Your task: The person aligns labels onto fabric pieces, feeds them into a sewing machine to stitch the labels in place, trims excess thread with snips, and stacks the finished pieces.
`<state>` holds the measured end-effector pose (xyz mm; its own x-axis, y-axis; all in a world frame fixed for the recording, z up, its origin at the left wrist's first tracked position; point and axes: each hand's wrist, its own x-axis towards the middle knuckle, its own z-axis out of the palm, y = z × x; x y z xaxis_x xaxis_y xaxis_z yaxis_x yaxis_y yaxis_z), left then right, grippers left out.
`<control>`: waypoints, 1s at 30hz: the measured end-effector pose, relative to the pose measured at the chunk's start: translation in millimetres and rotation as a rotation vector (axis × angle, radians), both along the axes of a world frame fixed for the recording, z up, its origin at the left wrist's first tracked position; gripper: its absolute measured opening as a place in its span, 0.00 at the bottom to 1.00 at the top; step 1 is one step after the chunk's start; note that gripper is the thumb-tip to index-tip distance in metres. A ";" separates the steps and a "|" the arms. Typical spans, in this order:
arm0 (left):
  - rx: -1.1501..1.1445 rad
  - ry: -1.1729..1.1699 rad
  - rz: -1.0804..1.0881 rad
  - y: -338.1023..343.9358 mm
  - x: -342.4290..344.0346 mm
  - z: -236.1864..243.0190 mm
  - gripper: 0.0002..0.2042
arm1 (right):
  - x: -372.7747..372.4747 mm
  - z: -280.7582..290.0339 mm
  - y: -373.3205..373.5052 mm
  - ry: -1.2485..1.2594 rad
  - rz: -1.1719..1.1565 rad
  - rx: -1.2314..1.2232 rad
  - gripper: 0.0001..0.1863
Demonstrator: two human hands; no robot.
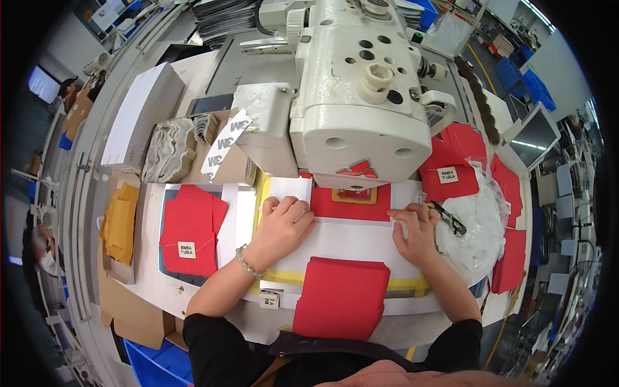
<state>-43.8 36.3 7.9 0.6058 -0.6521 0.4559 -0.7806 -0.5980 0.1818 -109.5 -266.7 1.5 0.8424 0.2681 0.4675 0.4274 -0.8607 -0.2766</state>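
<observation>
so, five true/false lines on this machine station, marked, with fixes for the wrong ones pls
1. The red piece at the machine head lies between the left hand and the right hand. True.
2. The green-handled snips are beside the left hand. False: they are beside the right hand.
3. A beaded bracelet is on the left wrist. True.
4. The orange-yellow pieces are in a blue bin. False: they are in an open box at the left.
5. A red stack lies nearer the person's body than both hands. True.
</observation>
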 end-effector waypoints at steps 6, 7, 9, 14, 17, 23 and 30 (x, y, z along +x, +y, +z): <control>0.067 -0.021 0.024 -2.6 -1.7 -1.0 0.09 | 0.2 -4.1 -0.5 -0.012 -0.014 0.019 0.20; 0.070 -0.013 0.031 -2.5 -2.1 -0.2 0.09 | 0.0 -4.3 0.2 -0.012 -0.019 0.019 0.20; 0.075 -0.004 0.037 -2.8 -2.1 0.2 0.10 | 0.6 -4.9 1.9 -0.002 -0.005 0.025 0.22; 0.038 -0.024 0.002 -3.3 -0.8 -0.5 0.10 | 0.9 -4.5 -0.2 0.014 0.021 0.036 0.23; 0.042 -0.024 0.014 -2.8 -1.5 0.4 0.10 | 1.4 -3.0 -0.1 0.033 0.031 0.047 0.23; 0.052 -0.012 0.010 -2.6 -1.3 0.1 0.10 | 0.8 -3.1 0.2 0.032 0.025 0.058 0.22; 0.058 -0.015 0.009 -3.5 -1.6 0.1 0.09 | -0.5 -3.4 1.3 -0.053 0.008 -0.013 0.20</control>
<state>-45.4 32.8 8.0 0.6055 -0.6722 0.4260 -0.7772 -0.6145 0.1351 -110.0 -265.4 -1.9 0.8142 0.2807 0.5082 0.4479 -0.8606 -0.2423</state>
